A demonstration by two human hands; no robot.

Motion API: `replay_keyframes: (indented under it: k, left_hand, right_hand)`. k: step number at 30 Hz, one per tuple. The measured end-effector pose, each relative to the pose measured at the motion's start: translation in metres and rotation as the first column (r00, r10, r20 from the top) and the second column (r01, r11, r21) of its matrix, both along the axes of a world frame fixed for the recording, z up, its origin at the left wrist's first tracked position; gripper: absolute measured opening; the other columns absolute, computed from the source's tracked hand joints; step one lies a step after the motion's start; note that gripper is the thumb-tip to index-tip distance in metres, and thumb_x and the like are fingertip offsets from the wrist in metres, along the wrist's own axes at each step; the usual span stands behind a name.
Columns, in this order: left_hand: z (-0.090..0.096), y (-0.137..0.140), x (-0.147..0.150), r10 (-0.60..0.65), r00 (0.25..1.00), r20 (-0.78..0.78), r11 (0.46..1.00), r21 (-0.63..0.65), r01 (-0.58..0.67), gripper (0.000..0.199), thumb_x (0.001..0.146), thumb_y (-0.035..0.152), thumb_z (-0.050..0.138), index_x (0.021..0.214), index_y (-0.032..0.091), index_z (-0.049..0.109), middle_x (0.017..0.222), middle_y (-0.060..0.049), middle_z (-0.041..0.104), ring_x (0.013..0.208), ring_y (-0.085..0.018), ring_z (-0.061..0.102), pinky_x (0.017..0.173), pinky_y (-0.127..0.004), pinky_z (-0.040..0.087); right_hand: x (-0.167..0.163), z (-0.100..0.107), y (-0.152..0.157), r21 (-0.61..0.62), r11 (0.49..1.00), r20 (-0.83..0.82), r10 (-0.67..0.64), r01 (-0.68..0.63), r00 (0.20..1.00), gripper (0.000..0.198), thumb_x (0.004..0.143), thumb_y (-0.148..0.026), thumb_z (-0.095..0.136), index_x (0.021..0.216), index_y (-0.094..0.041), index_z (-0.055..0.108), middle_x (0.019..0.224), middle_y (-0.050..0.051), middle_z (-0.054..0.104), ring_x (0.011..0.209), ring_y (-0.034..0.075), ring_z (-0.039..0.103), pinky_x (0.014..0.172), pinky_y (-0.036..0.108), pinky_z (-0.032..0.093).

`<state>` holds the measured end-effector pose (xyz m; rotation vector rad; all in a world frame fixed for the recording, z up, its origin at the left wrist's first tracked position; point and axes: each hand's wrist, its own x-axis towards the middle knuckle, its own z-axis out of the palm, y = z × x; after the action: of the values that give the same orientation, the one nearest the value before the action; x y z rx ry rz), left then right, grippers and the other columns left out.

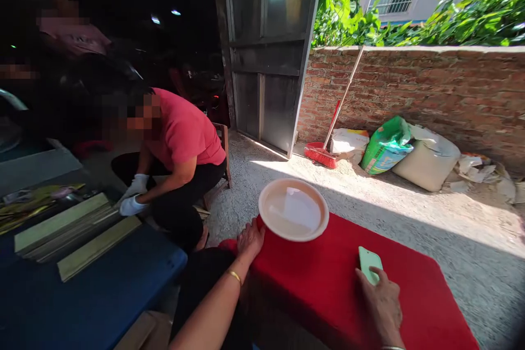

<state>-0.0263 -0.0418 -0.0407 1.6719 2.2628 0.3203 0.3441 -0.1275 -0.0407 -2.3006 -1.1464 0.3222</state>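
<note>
My left hand [251, 238] lies on the near-left edge of the red-covered table [295, 268], fingers stretched out, close beside a pale pink basin [262, 217]. Whether its fingertips touch the basin I cannot tell. Water in the basin [283, 210] reflects bright light. On the table's right side, my right hand [381, 298] grips a pale green, flat, rounded rectangular slab [368, 258] between thumb and fingers. It looks like a phone, and the hand covers its lower part. A gold bangle [235, 276] circles my left wrist.
At left, a person in a red shirt [191, 131] and white gloves [133, 205] bends over stacked strips [61, 224] on a blue table [102, 295]. Another person [76, 35] is behind. A metal door [266, 60], broom [322, 154] and sacks [429, 158] stand beyond the red table.
</note>
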Motion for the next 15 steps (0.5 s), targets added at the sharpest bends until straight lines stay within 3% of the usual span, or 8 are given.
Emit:
replay_keyframes:
  k: [4, 7, 9, 10, 11, 13, 15]
  left_hand:
    - [0.003, -0.001, 0.001, 0.008, 1.000, 0.010, 1.000, -0.001, -0.008, 0.054, 0.101, 0.040, 0.035, 0.147, 0.013, 0.043, 0.126, -0.020, 0.063, 0.114, -0.032, 0.063, 0.096, -0.046, 0.047]
    - [0.005, -0.001, 0.003, 0.014, 1.000, 0.006, 1.000, -0.007, -0.014, 0.054, 0.102, 0.041, 0.036, 0.147, 0.013, 0.044, 0.127, -0.020, 0.062, 0.114, -0.033, 0.063, 0.095, -0.046, 0.047]
    - [0.005, -0.001, 0.003, 0.017, 1.000, 0.003, 1.000, -0.010, -0.017, 0.053, 0.101, 0.041, 0.038, 0.146, 0.014, 0.045, 0.127, -0.020, 0.062, 0.114, -0.032, 0.063, 0.095, -0.045, 0.047]
    - [0.005, -0.001, 0.004, 0.019, 1.000, 0.003, 1.000, -0.010, -0.019, 0.052, 0.101, 0.041, 0.038, 0.145, 0.014, 0.046, 0.127, -0.019, 0.063, 0.113, -0.032, 0.063, 0.095, -0.045, 0.047]
    - [0.005, -0.002, 0.004, 0.020, 1.000, 0.003, 1.000, -0.008, -0.020, 0.052, 0.101, 0.042, 0.039, 0.145, 0.014, 0.046, 0.126, -0.019, 0.063, 0.113, -0.032, 0.063, 0.094, -0.044, 0.047]
    - [0.003, -0.002, 0.004, 0.020, 1.000, 0.005, 1.000, 0.000, -0.020, 0.052, 0.101, 0.042, 0.039, 0.145, 0.014, 0.045, 0.126, -0.019, 0.063, 0.113, -0.032, 0.063, 0.093, -0.043, 0.047]
    - [0.002, -0.002, 0.004, 0.017, 1.000, 0.009, 1.000, 0.011, -0.017, 0.053, 0.101, 0.043, 0.038, 0.146, 0.014, 0.044, 0.125, -0.018, 0.062, 0.113, -0.032, 0.063, 0.092, -0.043, 0.048]
  right_hand:
    - [-0.086, 0.004, -0.007, -0.040, 0.959, 0.058, 0.281, -0.279, 0.958, 0.057, 0.083, -0.060, 0.045, 0.118, -0.019, 0.064, 0.102, 0.014, 0.055, 0.091, 0.035, 0.064, 0.068, 0.046, 0.054]
    - [-0.147, 0.007, -0.022, 0.038, 0.800, -0.033, 0.600, -0.599, 0.799, 0.035, 0.079, -0.043, 0.054, 0.106, -0.025, 0.067, 0.102, 0.008, 0.057, 0.089, 0.026, 0.065, 0.074, 0.037, 0.053]
    - [-0.156, 0.009, -0.027, 0.127, 0.700, -0.114, 0.714, -0.702, 0.691, 0.027, 0.076, -0.039, 0.058, 0.097, -0.027, 0.069, 0.099, 0.004, 0.059, 0.085, 0.022, 0.064, 0.075, 0.032, 0.051]
    - [-0.149, 0.010, -0.027, 0.165, 0.698, -0.145, 0.716, -0.697, 0.682, 0.026, 0.075, -0.041, 0.059, 0.095, -0.028, 0.070, 0.098, 0.003, 0.060, 0.085, 0.021, 0.064, 0.075, 0.032, 0.051]
    - [-0.135, 0.012, -0.024, 0.199, 0.733, -0.161, 0.679, -0.650, 0.716, 0.028, 0.075, -0.046, 0.060, 0.093, -0.028, 0.071, 0.097, 0.004, 0.060, 0.086, 0.022, 0.064, 0.076, 0.032, 0.051]
    - [-0.095, 0.016, -0.011, 0.244, 0.848, -0.155, 0.513, -0.470, 0.844, 0.044, 0.071, -0.060, 0.058, 0.093, -0.024, 0.072, 0.092, 0.006, 0.062, 0.088, 0.027, 0.064, 0.076, 0.036, 0.051]
    - [-0.051, 0.021, 0.008, 0.190, 0.944, -0.125, 0.294, -0.268, 0.947, 0.064, 0.065, -0.072, 0.055, 0.096, -0.020, 0.073, 0.080, 0.009, 0.061, 0.083, 0.032, 0.063, 0.071, 0.041, 0.051]
